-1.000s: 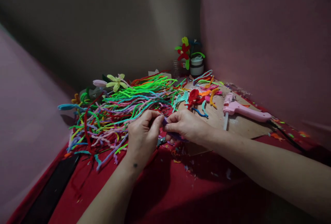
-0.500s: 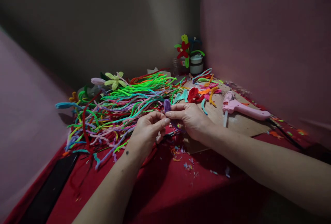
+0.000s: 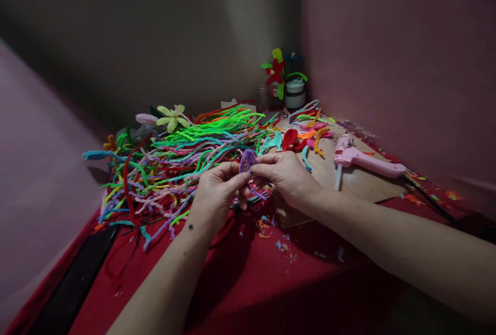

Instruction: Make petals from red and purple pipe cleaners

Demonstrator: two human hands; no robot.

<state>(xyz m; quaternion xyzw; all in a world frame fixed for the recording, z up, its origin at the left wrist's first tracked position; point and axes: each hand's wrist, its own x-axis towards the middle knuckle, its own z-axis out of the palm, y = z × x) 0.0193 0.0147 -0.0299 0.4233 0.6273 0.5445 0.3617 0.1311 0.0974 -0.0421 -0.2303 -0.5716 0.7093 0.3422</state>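
A purple pipe cleaner (image 3: 248, 157) stands bent into a narrow loop between my two hands, with a loose end hanging below toward the right. My left hand (image 3: 220, 185) pinches its lower left side between thumb and fingers. From the right, my right hand (image 3: 284, 172) pinches the loop with thumb and forefinger. The fingertips nearly meet, and the part of the stem between them is hidden. Just behind my left hand lies a big heap of coloured pipe cleaners (image 3: 209, 141).
At right a pink glue gun (image 3: 364, 162) rests on a brown board (image 3: 360, 188), its cord trailing right. Red and teal petal shapes (image 3: 290, 140) lie on the board. Behind stand a white jar (image 3: 295, 93) and pipe-cleaner flowers (image 3: 275, 72). Scraps dot the red cloth (image 3: 248, 273).
The purple pipe cleaner came up into view between my fingers, and its loop has been opened wider. My left hand shifted slightly down, then back up beside it.
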